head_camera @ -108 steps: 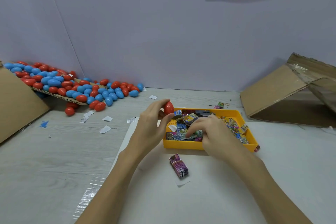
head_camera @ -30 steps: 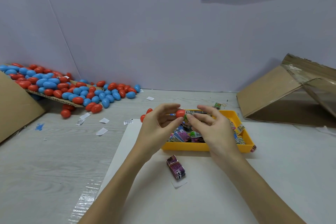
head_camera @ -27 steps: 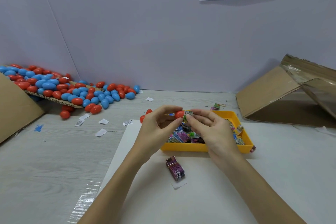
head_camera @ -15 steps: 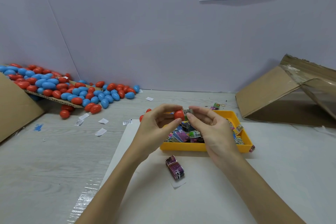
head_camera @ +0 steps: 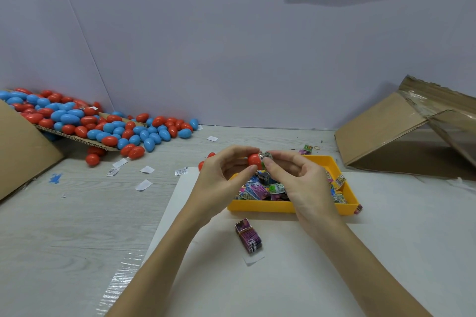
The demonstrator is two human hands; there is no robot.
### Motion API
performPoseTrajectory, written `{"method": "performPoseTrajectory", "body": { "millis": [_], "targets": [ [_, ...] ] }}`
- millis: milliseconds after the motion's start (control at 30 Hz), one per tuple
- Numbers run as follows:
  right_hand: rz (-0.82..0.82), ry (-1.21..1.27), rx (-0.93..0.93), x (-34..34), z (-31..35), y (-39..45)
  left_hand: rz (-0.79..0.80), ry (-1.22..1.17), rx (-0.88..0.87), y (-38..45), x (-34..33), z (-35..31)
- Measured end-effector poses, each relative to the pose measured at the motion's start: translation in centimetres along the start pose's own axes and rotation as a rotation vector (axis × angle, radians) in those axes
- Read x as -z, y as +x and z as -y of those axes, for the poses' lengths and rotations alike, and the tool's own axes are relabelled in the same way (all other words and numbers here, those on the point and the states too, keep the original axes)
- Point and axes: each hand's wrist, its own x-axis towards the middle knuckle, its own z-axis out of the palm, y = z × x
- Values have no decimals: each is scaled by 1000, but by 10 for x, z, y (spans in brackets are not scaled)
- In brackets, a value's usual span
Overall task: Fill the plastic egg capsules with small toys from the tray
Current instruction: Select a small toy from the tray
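1. A red egg capsule half (head_camera: 254, 159) is pinched between thumb and fingers of the left hand (head_camera: 221, 183), above the far-left part of the yellow tray (head_camera: 283, 206).
2. A small wrapped toy (head_camera: 265, 156) is pinched by the right hand (head_camera: 301, 180) and held against the capsule's open side.
3. More wrapped toys (head_camera: 255, 192) are seen in the tray, which rests on a white sheet (head_camera: 309, 265) on the desk (head_camera: 77, 213).
4. A purple packet (head_camera: 248, 235) lies near the tray's near side.
5. A pile of red and blue eggs (head_camera: 103, 126) is spread at far left.
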Motion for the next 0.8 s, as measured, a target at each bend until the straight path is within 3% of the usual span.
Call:
{"method": "performPoseTrajectory", "body": {
  "millis": [167,333,500,800],
  "targets": [
    [5,29,-50,-4,1,-3,-48,-11,-47,0,-2,0],
    [120,394,-342,-2,11,-3,-47,28,-97,-1,-8,-3],
    [197,565,-556,0,21,-3,-64,9,-81,-1,-8,-4],
    [220,660,-694,-1,24,-5,-48,72,-98,-3,-9,-5]
  ]
}}
